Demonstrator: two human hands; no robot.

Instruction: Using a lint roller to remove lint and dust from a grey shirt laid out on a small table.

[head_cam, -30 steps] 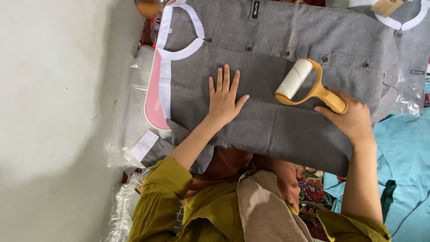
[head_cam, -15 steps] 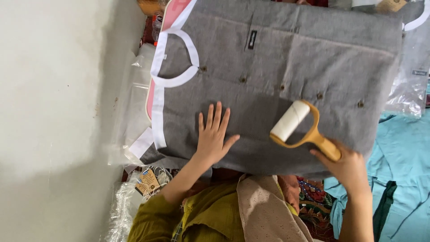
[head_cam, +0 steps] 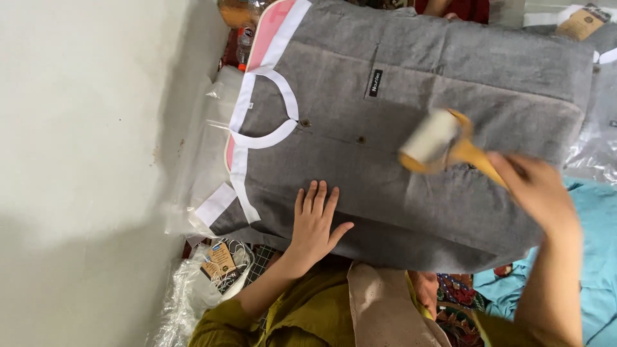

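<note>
Nearest the camera I see the olive sleeves and a beige scarf (head_cam: 385, 308) of the person I am watching; the work lies just beyond. The left hand (head_cam: 315, 225) rests flat on the near edge of the grey shirt (head_cam: 411, 96), fingers (head_cam: 317, 196) spread and released, gripping nothing, only pressing the cloth down. The right hand (head_cam: 536, 189), blurred by motion, has its fingers clenched round the yellow handle of a lint roller (head_cam: 443, 144); the white roll sits on the shirt's front, about mid-chest, just beside the button line. The shirt is spread face up over a pink board (head_cam: 270, 29), white-trimmed collar to the left, a small dark label higher up. My judgement on progress: the shirt is laid out and held, and the rolling is underway on the middle of the front; I cannot tell which parts have already been covered, since no lint shows at this sharpness, so the far panel and collar side may remain. To the near left lie clear plastic bags (head_cam: 193, 160) and a brown paper tag (head_cam: 216, 262); to the right, turquoise cloth (head_cam: 594, 218); at the far right, a second grey shirt (head_cam: 604, 45) with a tag.
</note>
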